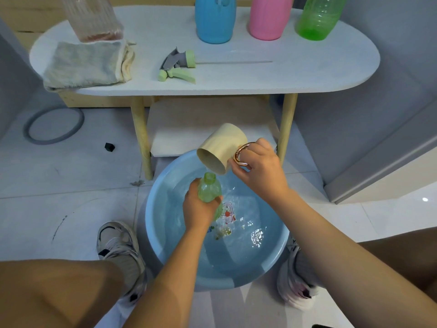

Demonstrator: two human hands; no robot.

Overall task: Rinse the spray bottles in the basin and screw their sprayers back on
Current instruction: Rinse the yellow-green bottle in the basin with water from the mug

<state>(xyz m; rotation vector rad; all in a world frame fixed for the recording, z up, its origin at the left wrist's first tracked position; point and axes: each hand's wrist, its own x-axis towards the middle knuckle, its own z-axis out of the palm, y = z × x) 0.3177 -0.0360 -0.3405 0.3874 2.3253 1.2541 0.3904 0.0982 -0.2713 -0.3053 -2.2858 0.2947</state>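
My left hand [199,208] grips a small clear green spray bottle [209,191], held upright without its sprayer over the blue basin [156,223], which holds water. My right hand [259,166] holds a cream cup [221,147] by its rose-gold ring handle. The cup is tipped with its mouth just above the bottle's open neck. A green and grey sprayer head [177,66] with a long dip tube lies on the white table [283,74]. At the table's back edge stand a blue bottle [215,18], a pink bottle [268,17] and a large green bottle [318,18].
A folded grey towel [87,65] lies at the table's left, with a clear ribbed container [92,18] behind it. A low shelf [189,129] sits under the table behind the basin. My shoes stand on the tiled floor at both sides of the basin. A grey ring [53,125] lies at left.
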